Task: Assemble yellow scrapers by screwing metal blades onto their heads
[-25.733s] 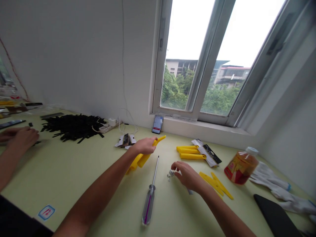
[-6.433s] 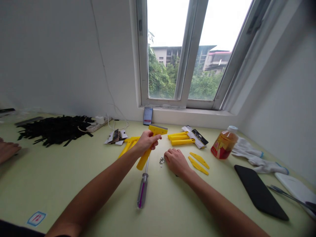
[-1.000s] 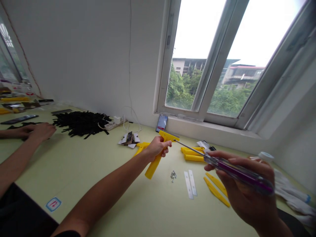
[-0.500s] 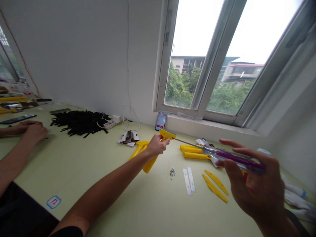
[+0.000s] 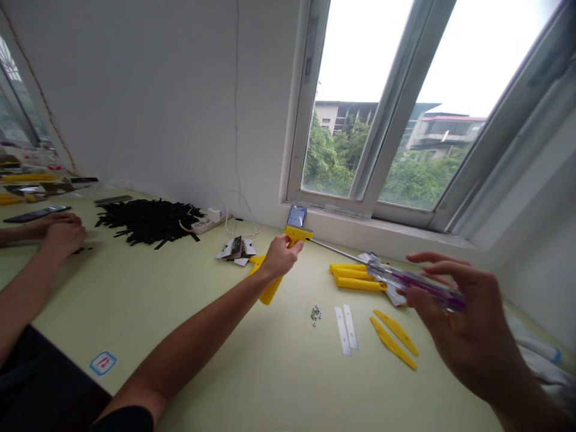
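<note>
No readable text, blue-edged sticker (image 5: 102, 363) on the desk (image 5: 148, 312) (red marks, too small), printed packet (image 5: 234, 248) illegible

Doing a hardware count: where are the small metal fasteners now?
In the head view, the small metal fasteners lie in a little pile on the pale green desk, between the yellow scraper and the two white strips.

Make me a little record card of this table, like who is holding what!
Left hand: holds a yellow plastic scraper
Right hand: holds a clear and purple screwdriver, its tip pointing toward the scraper's head
Close by: small metal nuts, two white strips, two yellow plastic pieces, yellow handles
Other person: two hands on the table's far left
Further back: a pile of black strips, a power strip
</note>
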The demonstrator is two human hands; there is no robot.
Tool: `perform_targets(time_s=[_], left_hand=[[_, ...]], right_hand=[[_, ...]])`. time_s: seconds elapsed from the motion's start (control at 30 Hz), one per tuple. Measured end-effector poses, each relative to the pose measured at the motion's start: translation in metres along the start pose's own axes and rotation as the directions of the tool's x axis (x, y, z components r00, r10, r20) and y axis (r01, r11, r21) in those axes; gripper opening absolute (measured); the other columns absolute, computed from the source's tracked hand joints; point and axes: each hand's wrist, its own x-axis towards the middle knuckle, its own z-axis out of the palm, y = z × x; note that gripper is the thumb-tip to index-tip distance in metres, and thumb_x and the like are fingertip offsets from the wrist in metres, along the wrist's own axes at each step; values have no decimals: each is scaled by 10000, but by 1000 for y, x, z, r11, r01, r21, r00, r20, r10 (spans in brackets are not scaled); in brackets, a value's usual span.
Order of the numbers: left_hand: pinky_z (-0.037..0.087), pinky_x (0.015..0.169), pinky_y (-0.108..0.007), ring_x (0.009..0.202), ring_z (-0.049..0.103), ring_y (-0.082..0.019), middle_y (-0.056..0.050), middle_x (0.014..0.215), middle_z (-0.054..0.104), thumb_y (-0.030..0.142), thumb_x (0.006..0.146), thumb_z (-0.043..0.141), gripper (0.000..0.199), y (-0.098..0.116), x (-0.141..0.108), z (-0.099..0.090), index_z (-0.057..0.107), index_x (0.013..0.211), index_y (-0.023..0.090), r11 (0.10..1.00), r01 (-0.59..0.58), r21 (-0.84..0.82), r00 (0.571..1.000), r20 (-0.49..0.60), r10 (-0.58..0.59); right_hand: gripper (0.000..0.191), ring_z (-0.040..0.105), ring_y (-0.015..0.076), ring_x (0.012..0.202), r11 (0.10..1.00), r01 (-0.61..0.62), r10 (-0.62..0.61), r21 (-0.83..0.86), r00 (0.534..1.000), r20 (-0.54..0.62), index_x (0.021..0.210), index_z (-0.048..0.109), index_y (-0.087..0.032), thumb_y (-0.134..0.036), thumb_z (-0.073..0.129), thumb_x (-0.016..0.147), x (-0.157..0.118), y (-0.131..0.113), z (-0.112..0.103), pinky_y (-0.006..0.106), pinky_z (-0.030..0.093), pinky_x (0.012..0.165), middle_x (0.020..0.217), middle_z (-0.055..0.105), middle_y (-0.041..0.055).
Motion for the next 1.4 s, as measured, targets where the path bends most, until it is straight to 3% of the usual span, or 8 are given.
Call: perform_targets(time_s=[0.2,0.37,0.67,0.8,0.97,1.13,1.3,1.4], left_hand=[[281,406,-202,419,383,-79,42,509,464,404,739,654,260,3,-1,0,561,680,168,999,-6,-33,999,-44,4],[280,392,-204,410,382,-83,43,505,460,402,712,681,260,6,-1,-1,566,674,172,998,-1,-68,994,-105,-7],[277,363,-188,377,364,-69,56,477,423,410,742,654,268,6,3,-9,546,682,172,996,-47,-75,988,-148,35],[270,360,-187,380,361,-68,54,480,418,419,751,651,285,8,3,-11,533,671,172,994,-74,-76,986,-157,61],[249,356,-187,383,353,-66,55,485,417,420,753,657,288,9,2,-12,537,672,172,993,-98,-63,984,-156,87],[271,358,-193,379,374,-72,51,478,434,431,733,678,305,9,-3,-7,548,651,169,993,-112,-29,981,-161,106],[260,345,-186,371,354,-65,62,475,407,450,716,694,336,9,-3,-5,523,646,169,989,-124,-77,977,-187,107],[277,348,-186,371,369,-68,56,477,426,467,731,685,348,8,-5,-2,533,661,162,990,-125,-60,976,-188,112]], right_hand=[[189,611,188,534,945,-72,57,-320,997,-57,995,559,-230,-398,506,926,2,-3,-5,298,424,495,638,627,19],[249,683,226,839,978,131,-113,-160,986,120,1096,546,-246,-387,562,891,3,-2,-5,325,524,654,1062,682,77],[428,691,203,814,999,32,-31,-9,994,109,1253,463,-239,-390,592,874,0,6,2,312,554,632,1201,640,105],[236,646,172,553,976,-79,87,-204,996,33,1044,581,-228,-411,568,896,0,2,1,265,500,500,719,685,20],[254,682,218,899,993,108,-103,-38,988,118,1119,529,-229,-330,576,890,3,1,-1,309,555,692,1150,657,103],[163,588,136,459,985,-145,138,-93,987,-78,925,543,-223,-384,521,927,4,6,-1,229,450,419,658,653,3],[305,691,188,812,999,-32,30,18,997,72,1131,480,-228,-390,577,892,5,4,-4,275,548,610,1126,660,101],[195,654,153,586,996,-51,52,-68,999,8,980,509,-225,-399,556,905,3,-1,-5,234,495,493,793,688,21]])
